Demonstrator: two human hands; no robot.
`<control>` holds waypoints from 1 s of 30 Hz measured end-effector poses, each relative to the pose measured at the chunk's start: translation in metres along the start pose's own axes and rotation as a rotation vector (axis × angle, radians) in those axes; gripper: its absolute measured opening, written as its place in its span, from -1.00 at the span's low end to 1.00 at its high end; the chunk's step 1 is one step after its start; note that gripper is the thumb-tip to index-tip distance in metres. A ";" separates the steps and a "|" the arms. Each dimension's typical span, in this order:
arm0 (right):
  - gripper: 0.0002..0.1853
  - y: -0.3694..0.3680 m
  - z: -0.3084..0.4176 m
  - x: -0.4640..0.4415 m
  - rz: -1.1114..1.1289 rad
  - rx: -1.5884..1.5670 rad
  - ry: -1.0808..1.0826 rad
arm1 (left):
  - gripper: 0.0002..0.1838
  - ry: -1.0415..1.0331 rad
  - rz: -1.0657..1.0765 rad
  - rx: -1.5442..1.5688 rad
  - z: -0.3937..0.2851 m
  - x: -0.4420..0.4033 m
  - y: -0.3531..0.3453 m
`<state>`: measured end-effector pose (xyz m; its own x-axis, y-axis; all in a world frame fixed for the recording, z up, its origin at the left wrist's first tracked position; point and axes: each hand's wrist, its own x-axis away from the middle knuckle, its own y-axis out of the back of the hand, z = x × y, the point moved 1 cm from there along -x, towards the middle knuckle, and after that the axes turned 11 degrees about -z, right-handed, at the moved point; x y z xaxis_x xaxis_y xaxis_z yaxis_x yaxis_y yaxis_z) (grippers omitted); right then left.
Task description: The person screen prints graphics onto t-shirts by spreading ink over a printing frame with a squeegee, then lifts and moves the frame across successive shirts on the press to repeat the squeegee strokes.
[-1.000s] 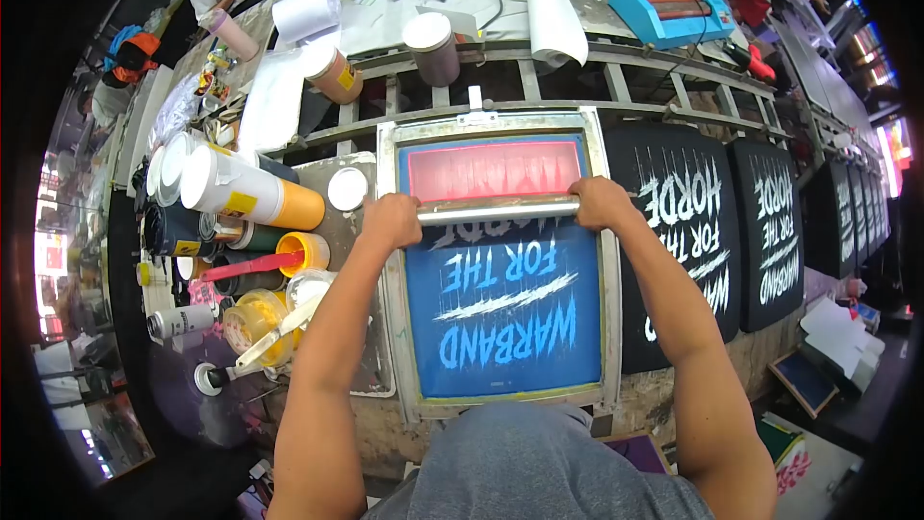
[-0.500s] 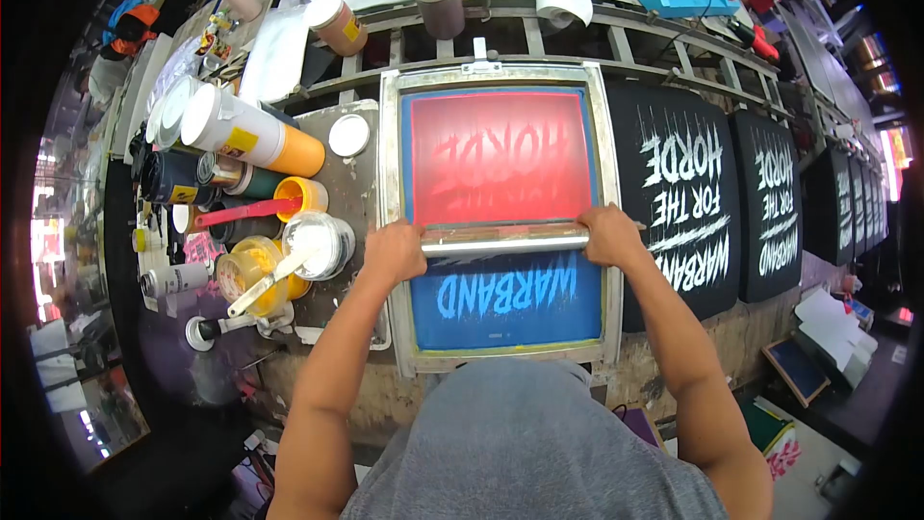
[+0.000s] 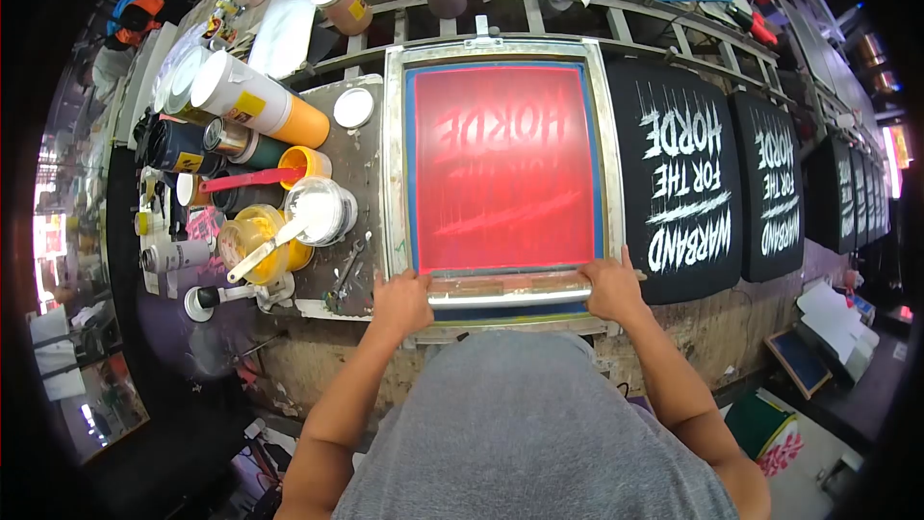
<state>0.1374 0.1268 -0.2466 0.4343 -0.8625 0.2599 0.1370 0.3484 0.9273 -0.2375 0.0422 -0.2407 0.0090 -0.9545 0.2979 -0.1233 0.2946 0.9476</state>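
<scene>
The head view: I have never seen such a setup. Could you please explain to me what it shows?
There is no machine here: these are a person's bare hands, seen by a camera worn on the head and looking down. The left hand and right hand hold the two ends of a long bar. It lies across a framed screen, largely covered by a red layer. To the right lie black panels with white lettering. To the left are tubs and jars.
</scene>
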 end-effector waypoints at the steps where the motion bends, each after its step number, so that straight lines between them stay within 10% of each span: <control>1: -0.64 -0.006 0.000 0.008 -0.005 0.002 -0.007 | -0.54 0.002 -0.001 0.000 -0.001 0.008 -0.003; 13: -0.58 -0.002 -0.004 0.020 0.152 0.011 0.025 | -0.58 -0.045 0.207 0.013 -0.001 0.013 0.014; 22: -0.77 0.090 -0.050 -0.252 -0.310 0.138 0.215 | -0.51 -0.027 -0.197 -0.108 0.042 -0.253 0.100; 30: -0.67 0.112 -0.072 -0.376 -0.233 0.234 0.119 | -0.51 -0.029 -0.260 -0.141 0.062 -0.376 0.115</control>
<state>0.0532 0.5166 -0.2601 0.5184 -0.8550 0.0137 0.0425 0.0418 0.9982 -0.3166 0.4325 -0.2509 -0.0060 -0.9991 0.0415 0.0189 0.0414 0.9990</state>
